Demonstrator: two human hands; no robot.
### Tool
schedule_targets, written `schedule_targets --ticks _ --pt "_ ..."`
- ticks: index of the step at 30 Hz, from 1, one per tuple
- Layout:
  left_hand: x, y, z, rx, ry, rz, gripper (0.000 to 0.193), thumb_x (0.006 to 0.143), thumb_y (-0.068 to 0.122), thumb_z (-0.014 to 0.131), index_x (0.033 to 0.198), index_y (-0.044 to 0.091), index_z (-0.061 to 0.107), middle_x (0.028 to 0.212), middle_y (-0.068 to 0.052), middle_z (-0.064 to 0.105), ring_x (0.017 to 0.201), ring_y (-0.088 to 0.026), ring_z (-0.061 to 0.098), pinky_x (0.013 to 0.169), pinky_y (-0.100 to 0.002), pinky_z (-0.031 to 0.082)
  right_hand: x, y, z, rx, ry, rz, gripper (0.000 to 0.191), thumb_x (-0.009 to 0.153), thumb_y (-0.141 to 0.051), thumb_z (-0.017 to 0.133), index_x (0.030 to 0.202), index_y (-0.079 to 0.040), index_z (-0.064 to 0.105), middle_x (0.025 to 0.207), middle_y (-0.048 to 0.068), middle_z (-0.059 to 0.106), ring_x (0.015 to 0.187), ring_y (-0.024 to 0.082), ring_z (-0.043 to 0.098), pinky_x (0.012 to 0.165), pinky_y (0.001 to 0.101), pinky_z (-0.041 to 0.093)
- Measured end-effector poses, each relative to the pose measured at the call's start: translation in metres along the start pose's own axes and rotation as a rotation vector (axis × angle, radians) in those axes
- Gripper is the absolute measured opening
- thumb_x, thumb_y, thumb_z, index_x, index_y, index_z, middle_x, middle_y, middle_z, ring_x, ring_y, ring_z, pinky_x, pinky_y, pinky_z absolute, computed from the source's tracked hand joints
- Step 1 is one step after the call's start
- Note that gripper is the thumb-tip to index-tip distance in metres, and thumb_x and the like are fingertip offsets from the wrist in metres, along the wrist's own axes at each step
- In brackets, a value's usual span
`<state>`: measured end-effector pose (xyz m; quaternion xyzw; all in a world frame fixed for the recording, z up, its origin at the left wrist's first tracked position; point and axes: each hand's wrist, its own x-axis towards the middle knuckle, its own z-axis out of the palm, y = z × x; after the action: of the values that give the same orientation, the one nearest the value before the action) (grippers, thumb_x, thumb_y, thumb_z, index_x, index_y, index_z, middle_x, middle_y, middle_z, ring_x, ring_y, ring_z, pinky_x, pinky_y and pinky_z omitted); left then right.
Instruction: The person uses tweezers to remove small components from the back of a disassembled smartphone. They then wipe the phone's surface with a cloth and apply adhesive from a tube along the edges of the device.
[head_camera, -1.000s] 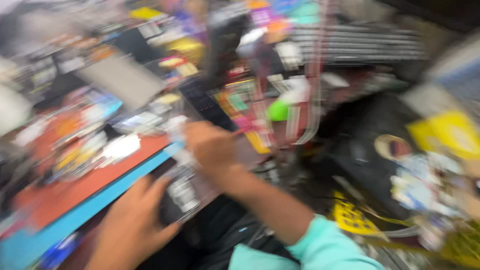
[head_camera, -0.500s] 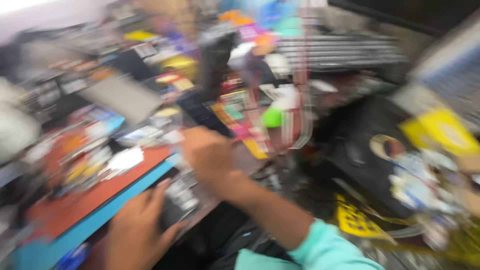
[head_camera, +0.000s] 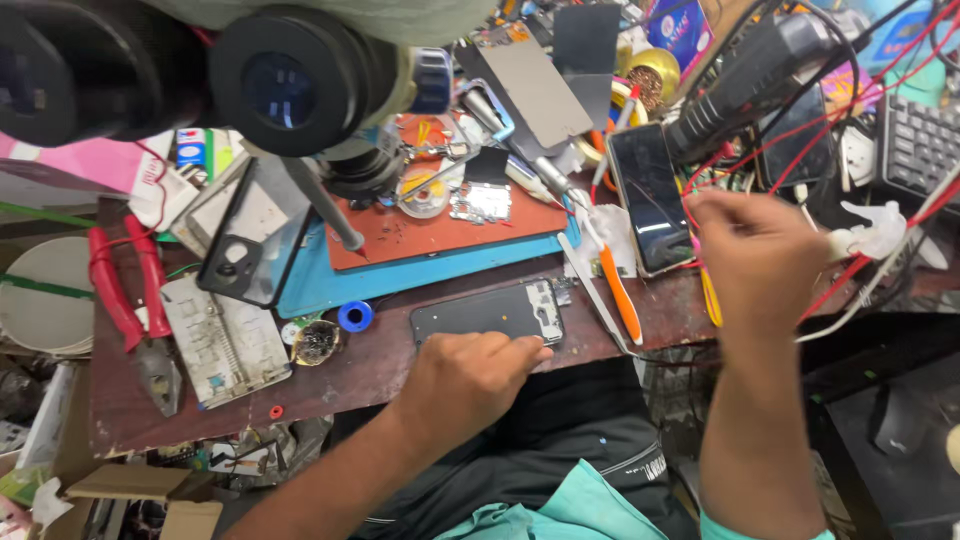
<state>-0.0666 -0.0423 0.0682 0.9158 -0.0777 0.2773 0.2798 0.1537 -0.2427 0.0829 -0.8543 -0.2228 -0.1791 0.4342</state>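
Observation:
A dark, opened phone (head_camera: 488, 310) lies flat at the front edge of the brown bench (head_camera: 380, 365). My left hand (head_camera: 468, 378) rests on its near edge, fingertips pressing it down. To the right of it, my right hand (head_camera: 760, 258) is raised above the bench edge. Its fingers are pinched on a thin yellow lead (head_camera: 709, 292) that hangs below the hand among red wires (head_camera: 840, 275). What the lead's tip looks like is hidden.
Microscope eyepieces (head_camera: 290, 80) loom at the top left. Behind the phone lie a blue mat (head_camera: 330, 290), a red mat (head_camera: 440, 228), an orange-handled screwdriver (head_camera: 620, 292) and a second phone (head_camera: 650, 195). Red pliers (head_camera: 125, 290) and a white phone frame (head_camera: 225, 340) sit left; a keyboard (head_camera: 920, 145) far right.
The blurred view has steadied and swung over the bench. My right hand has left the phone and lifted away to the right. My left hand now presses on the phone.

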Motion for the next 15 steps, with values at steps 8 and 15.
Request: schedule_targets --ticks 8,15 --pt "0.007 -0.036 -0.007 0.051 0.145 -0.349 0.038 0.102 0.024 0.068 0.069 0.008 0.056 0.055 -0.010 0.051 0.048 -0.027 0.052 0.050 -0.041 0.039 0.007 0.031 -0.030 -0.002 0.134 0.094 0.043 0.113 -0.022 0.067 0.078 0.001 0.071 0.061 0.001 0.056 0.057 0.010 0.046 0.060 0.0285 0.033" --pt "0.008 -0.035 0.010 -0.813 0.432 -0.727 0.037 0.114 0.033 0.044 0.130 0.000 0.046 0.117 -0.020 0.055 0.099 -0.024 0.052 0.091 -0.039 0.047 -0.089 -0.081 0.051 0.443 -0.567 -0.026 0.053 0.100 -0.009 0.060 0.150 -0.002 0.045 0.151 0.020 0.050 0.141 0.032 0.051 0.117 0.0414 0.039"
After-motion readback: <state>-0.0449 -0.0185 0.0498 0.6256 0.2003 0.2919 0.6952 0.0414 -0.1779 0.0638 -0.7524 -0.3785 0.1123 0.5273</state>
